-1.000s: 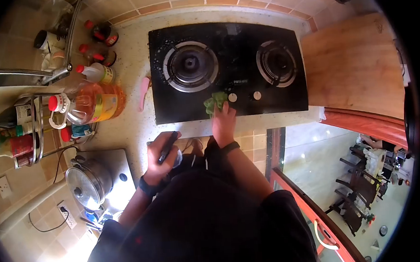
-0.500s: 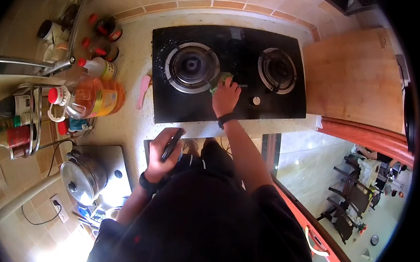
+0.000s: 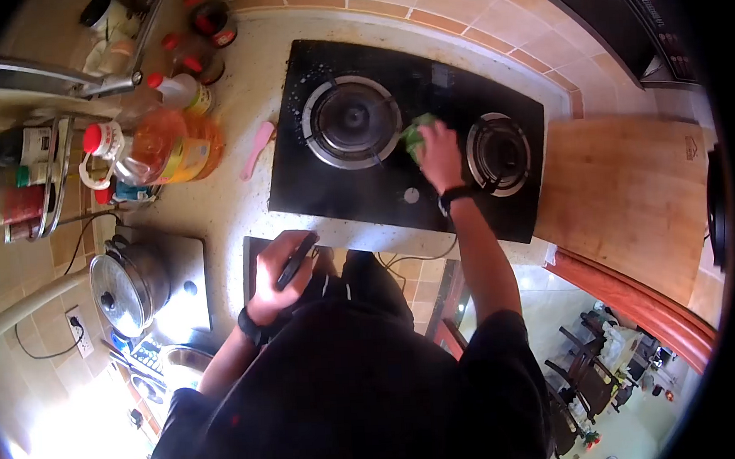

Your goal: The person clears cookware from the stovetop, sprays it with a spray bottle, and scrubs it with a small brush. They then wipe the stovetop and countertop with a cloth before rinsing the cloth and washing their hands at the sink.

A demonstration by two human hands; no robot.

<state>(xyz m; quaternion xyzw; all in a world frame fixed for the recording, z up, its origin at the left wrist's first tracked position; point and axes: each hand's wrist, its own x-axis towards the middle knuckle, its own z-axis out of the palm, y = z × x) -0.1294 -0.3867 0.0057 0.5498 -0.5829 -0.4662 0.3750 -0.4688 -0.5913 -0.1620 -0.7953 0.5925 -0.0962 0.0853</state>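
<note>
Under my right hand a green cloth or scouring pad is pressed on the black glass of the gas stove, between the left burner and the right burner. My fingers are closed on it and partly cover it. A slim black object, its kind unclear, is gripped in my left hand, just in front of the counter edge. Water drops or foam spots lie on the stove's left side. One control knob shows below my right hand.
A pink spoon-like utensil lies left of the stove. Beyond it stand a large oil bottle and several sauce bottles. A lidded pot is at lower left. A wooden board adjoins the stove's right side.
My right hand has moved with the green cloth or pad from the left burner's edge rightward across the glass. The view has turned; my left hand still grips the black object.
</note>
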